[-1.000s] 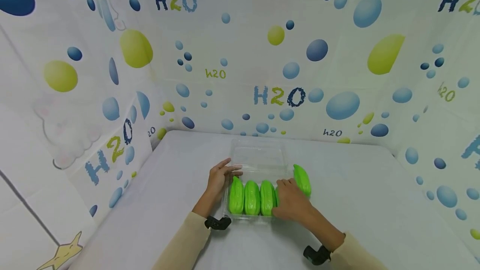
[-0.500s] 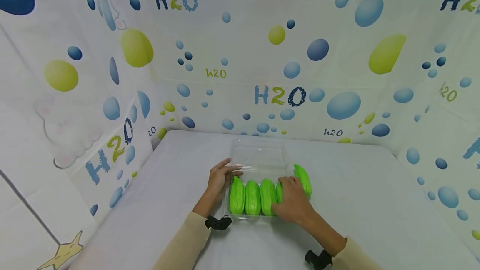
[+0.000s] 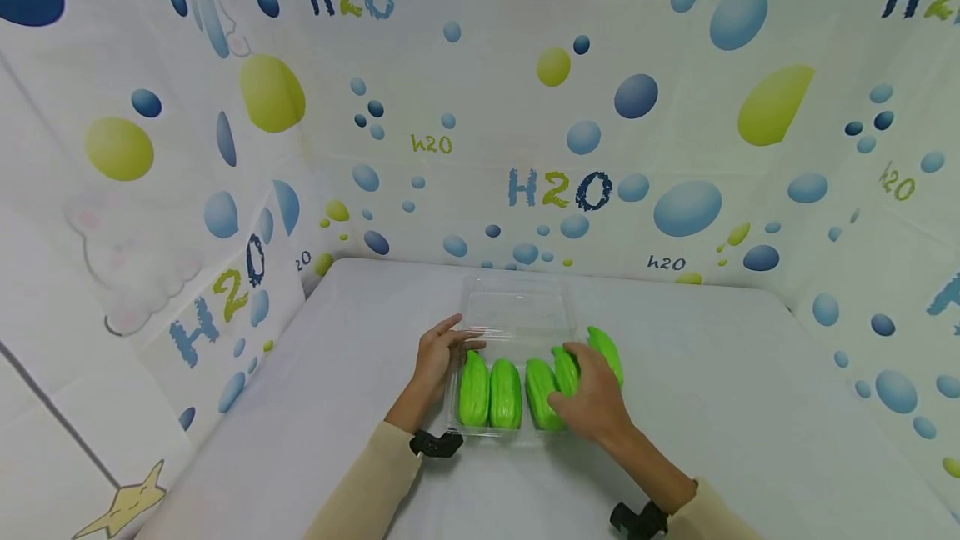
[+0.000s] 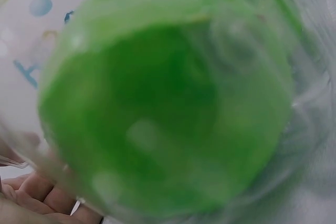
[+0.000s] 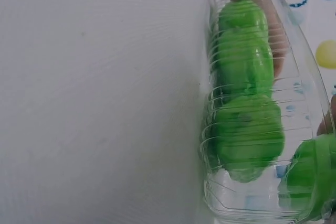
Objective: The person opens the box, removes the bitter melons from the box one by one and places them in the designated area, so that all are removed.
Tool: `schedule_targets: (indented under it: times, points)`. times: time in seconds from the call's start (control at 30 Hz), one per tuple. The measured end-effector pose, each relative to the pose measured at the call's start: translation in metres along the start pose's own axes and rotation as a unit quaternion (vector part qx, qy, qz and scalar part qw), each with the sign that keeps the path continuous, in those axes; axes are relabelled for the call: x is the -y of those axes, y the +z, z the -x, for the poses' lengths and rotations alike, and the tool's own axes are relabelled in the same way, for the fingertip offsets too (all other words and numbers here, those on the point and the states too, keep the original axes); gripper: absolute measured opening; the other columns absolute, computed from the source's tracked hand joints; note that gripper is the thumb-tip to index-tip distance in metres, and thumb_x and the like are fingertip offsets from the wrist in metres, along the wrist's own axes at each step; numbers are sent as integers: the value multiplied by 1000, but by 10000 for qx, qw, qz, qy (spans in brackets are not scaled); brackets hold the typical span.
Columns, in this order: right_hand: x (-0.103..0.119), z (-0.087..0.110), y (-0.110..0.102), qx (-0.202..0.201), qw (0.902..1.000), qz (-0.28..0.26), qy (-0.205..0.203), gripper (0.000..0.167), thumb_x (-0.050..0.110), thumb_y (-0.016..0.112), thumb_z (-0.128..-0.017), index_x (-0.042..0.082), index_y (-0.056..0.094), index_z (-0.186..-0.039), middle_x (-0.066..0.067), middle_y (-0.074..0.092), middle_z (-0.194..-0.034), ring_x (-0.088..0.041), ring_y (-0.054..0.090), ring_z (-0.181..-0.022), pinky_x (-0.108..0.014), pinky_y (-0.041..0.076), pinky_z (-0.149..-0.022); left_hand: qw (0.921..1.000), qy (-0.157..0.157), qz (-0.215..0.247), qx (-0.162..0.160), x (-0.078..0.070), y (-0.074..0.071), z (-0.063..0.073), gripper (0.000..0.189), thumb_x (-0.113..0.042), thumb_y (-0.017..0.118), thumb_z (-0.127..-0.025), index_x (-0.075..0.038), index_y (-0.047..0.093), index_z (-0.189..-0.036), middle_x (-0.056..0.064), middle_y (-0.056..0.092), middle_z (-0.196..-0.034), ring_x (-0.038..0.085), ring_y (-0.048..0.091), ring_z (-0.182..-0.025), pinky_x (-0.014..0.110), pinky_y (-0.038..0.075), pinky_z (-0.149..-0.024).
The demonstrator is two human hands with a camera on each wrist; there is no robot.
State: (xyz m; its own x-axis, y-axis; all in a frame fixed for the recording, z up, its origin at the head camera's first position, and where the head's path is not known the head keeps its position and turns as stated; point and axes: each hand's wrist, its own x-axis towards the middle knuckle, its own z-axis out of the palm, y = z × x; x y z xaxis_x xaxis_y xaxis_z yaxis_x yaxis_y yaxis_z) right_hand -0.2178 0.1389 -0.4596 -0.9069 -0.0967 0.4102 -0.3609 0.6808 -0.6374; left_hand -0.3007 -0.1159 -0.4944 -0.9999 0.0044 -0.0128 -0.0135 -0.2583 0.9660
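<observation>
My left hand [image 3: 437,357] holds the left rear edge of a clear plastic box [image 3: 480,432], its fingers over the wall. In the left wrist view its bent fingers [image 4: 44,195] show at lower left. My right hand [image 3: 596,394] grips a bright green ribbed toy gourd [image 3: 565,369], tilted at the box's right end. The right wrist view shows this gourd [image 5: 310,177] higher than the others. Two upright gourds, a left one [image 3: 473,390] and a middle one [image 3: 506,394], stand in the box; a third gourd [image 3: 542,394] leans beside my right thumb.
The box's clear lid [image 3: 516,307] lies folded back behind it. Another green gourd [image 3: 605,350] lies on the white table [image 3: 720,407] just right of the box. A patterned cloth wall [image 3: 480,107] stands behind the table.
My right hand has moved slightly up and back with its gourd, which now shows more. The third gourd has shifted right and tilted, leaving a gap. My left hand keeps its place.
</observation>
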Motion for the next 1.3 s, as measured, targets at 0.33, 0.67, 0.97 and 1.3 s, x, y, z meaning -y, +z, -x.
schedule_targets:
  times: [0.33,0.67,0.97,1.3]
  points:
    - [-3,-1,-4,-461,9976,-497,-138,77,1,72,-68,-3,50,-142,-22,54,-140,-34,57,-113,-50,51,-84,10000,-24,44,2,-1,0,1,53,-8,47,-104,1,33,-155,14,76,-111,16,75,-90,22,51,-79]
    - [-10,-5,-10,-774,9939,-758,227,65,5,73,-75,-2,58,-138,-18,60,-134,-23,58,-88,-34,49,-69,10000,28,-12,42,1,-1,0,52,-8,46,-105,2,33,-155,14,76,-110,18,75,-91,22,52,-81]
    - [-11,-7,-15,-845,9914,-839,538,58,11,77,-82,0,61,-136,-16,65,-123,-25,59,-90,-33,49,-71,10000,18,-8,30,0,-1,1,52,-8,46,-105,1,34,-155,14,76,-111,18,75,-92,22,52,-82]
    - [-11,-10,-22,-1158,9885,-873,417,51,9,76,-82,0,64,-131,-14,66,-117,-24,58,-89,-30,49,-70,9999,20,71,71,1,-2,1,52,-7,46,-105,1,33,-155,14,75,-113,19,75,-93,23,50,-82]
